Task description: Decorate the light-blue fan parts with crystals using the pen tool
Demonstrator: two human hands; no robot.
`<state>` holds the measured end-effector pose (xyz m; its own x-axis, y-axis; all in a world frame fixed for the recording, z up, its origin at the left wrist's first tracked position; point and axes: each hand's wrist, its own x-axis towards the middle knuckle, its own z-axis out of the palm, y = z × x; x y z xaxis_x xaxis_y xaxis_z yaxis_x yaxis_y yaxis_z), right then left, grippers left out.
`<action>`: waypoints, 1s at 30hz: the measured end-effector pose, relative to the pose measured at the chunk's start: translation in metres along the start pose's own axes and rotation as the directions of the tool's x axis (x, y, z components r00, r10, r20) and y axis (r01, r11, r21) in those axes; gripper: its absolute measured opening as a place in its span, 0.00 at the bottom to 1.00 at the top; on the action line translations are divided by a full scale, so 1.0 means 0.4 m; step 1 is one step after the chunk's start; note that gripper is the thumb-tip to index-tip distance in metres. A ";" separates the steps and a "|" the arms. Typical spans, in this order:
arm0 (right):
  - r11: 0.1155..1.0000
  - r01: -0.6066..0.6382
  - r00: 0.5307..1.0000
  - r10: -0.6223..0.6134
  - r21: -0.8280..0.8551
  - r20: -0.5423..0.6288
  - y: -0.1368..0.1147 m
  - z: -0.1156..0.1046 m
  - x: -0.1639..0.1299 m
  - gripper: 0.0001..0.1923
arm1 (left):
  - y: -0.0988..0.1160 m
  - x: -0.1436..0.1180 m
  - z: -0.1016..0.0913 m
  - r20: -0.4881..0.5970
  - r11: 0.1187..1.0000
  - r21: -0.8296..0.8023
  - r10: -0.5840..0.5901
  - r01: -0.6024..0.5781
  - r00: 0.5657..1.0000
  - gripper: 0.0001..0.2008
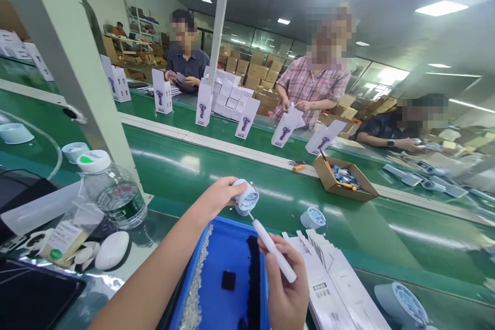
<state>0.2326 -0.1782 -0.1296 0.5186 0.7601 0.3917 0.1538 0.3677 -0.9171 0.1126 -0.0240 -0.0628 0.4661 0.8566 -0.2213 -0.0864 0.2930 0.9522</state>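
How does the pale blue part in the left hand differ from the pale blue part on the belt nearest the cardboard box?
The held part is gripped in the left hand, while the belt part rests on the green belt.
The held part has a white tool's thin tip at its face; the belt part has no tool near it.
Both are pale blue and round.

A pale-blue round housing (247, 199) is held tilted, a slim white tool (275, 252) slanting to its lower edge.
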 end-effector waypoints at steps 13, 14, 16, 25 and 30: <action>0.991 -0.136 0.989 0.135 -0.013 -0.060 -0.007 -0.008 0.018 0.14 | -0.018 -0.005 0.035 0.023 0.951 0.282 0.125 -0.126 0.992 0.15; 0.990 -0.143 0.988 0.141 -0.017 -0.061 -0.007 -0.008 0.019 0.14 | -0.018 -0.005 0.035 0.024 0.953 0.273 0.126 -0.128 0.992 0.15; 0.987 -0.161 0.985 0.160 -0.014 -0.059 -0.003 -0.009 0.020 0.15 | -0.019 -0.004 0.035 0.025 0.960 0.252 0.121 -0.123 0.992 0.16; 0.974 -0.226 0.972 0.225 -0.002 -0.071 -0.004 0.004 0.006 0.18 | -0.004 -0.019 0.051 0.028 0.974 0.218 0.053 -0.058 0.998 0.16; 0.969 -0.180 0.979 0.160 -0.167 -0.125 -0.006 0.026 -0.002 0.18 | 0.006 -0.045 0.101 -0.123 0.955 0.257 0.188 -0.151 0.974 0.14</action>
<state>0.2231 -0.1740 -0.1269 0.6375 0.7362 0.2273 0.1962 0.1301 -0.9719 0.1393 -0.0560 -0.0483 0.3295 0.9420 -0.0629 0.0731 0.0410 0.9965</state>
